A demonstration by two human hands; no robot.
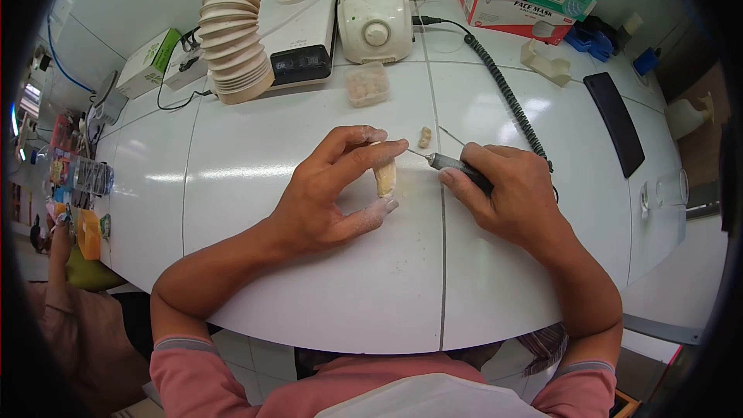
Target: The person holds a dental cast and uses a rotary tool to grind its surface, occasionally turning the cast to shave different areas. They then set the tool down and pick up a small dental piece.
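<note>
My left hand point(340, 182) has its fingers and thumb closed around a small pale yellow piece point(385, 176), held upright above the white table. White dust coats the fingertips. In my right hand point(507, 186) is a dark rotary handpiece point(458, 170), gripped like a pen, its thin metal tip pointing left toward the top of the piece and my left index fingertip. Whether the tip touches the piece cannot be made out. Just beyond the handpiece lie a small tan tooth-like piece point(425, 137) and a thin metal tool point(450, 135).
Behind my hands stand a clear box point(367, 83), a white control unit point(375, 22) and a ribbed hose point(232, 27). A coiled cord point(507, 93) runs down the right, near a black strip point(614, 124) and mask boxes point(507, 8). Another person point(77, 333) sits at left.
</note>
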